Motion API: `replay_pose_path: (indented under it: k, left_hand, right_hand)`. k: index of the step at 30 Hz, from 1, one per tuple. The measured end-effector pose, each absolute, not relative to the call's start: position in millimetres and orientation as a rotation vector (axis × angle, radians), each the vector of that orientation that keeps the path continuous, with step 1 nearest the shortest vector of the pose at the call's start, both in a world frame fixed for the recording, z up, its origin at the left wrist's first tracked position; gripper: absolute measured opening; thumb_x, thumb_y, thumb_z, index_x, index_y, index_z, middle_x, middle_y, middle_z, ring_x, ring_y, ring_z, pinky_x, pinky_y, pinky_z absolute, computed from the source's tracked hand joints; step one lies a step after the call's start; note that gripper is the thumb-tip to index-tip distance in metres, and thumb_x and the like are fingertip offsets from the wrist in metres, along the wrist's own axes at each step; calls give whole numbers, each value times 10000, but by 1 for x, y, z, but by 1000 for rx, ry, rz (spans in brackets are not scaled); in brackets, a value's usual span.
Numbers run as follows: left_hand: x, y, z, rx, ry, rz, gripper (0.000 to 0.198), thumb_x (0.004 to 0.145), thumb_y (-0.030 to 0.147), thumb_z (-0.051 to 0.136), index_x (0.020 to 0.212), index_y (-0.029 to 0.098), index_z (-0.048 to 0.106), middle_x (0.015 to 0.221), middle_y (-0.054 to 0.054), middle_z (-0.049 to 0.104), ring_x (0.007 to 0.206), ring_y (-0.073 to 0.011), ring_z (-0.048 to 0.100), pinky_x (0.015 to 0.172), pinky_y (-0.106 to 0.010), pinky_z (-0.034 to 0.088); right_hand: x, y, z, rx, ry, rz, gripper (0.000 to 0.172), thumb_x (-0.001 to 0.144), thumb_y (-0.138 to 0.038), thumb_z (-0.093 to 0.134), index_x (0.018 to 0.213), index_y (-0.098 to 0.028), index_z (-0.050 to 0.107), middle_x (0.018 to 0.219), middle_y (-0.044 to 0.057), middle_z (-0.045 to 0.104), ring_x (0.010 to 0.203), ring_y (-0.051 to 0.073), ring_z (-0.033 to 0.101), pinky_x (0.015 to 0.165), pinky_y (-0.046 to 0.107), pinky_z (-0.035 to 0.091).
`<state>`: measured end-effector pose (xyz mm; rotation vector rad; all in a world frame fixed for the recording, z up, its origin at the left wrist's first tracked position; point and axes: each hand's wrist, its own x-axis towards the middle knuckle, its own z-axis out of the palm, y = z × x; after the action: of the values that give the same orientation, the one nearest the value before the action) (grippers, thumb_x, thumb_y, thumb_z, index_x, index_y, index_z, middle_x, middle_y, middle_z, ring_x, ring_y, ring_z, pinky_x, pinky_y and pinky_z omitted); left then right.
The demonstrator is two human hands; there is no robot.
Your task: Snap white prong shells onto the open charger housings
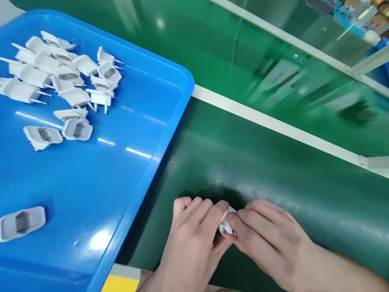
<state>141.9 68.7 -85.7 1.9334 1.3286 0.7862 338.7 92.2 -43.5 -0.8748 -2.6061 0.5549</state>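
Observation:
My left hand [191, 239] and my right hand [270, 239] meet over the dark green mat [273, 178] near the front edge. Together they pinch a small white plug part [226, 222]; only a corner of it shows between the fingertips. To the left lies a blue tray [146, 134] with a heap of several white plug housings [63, 77] at its far left, some with two metal pins. One grey-white housing [22, 222] lies alone near the tray's front left.
A white strip [273, 125] runs diagonally between the dark mat and a glossy green belt [273, 73] behind it. A metal rail [304, 44] crosses farther back, with blurred items at the top right. A yellow patch [120, 284] shows at the table's front edge.

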Motion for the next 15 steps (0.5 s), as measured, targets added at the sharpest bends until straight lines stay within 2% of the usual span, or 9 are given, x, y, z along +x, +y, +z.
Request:
replay_pose_path:
  k: [6,11,13,15]
  left_hand:
    - [142,72,-89,1941,1348,783,264,956,176,716,1187,225,598,929,39,641,789,-186,532,792,-366,284]
    - [148,72,-94,2004,1366,802,339,891,190,807,1156,207,597,949,26,681,787,-204,579,797,-395,326]
    - [147,67,-89,2050,1390,751,481,890,255,827,1280,185,554,1038,-21,700,865,-236,620,827,-418,380]
    - [135,57,-78,2113,1405,661,712,874,386,845,1425,152,461,1118,-78,702,942,-278,642,837,-434,450]
  right_hand:
    - [335,90,-47,-918,-2643,406,205,1038,-24,448,1156,-55,613,943,108,613,758,231,489,647,384,406]
    - [327,95,-53,-923,-2556,460,83,1093,-107,512,1066,-127,589,858,59,591,686,200,477,606,353,417]
    - [333,96,-53,-932,-2539,431,101,1109,-142,502,1053,-146,586,863,64,599,704,209,519,612,356,442]
    - [348,99,-52,-980,-2501,346,140,1126,-185,488,1059,-172,610,890,75,618,735,215,575,629,356,467]
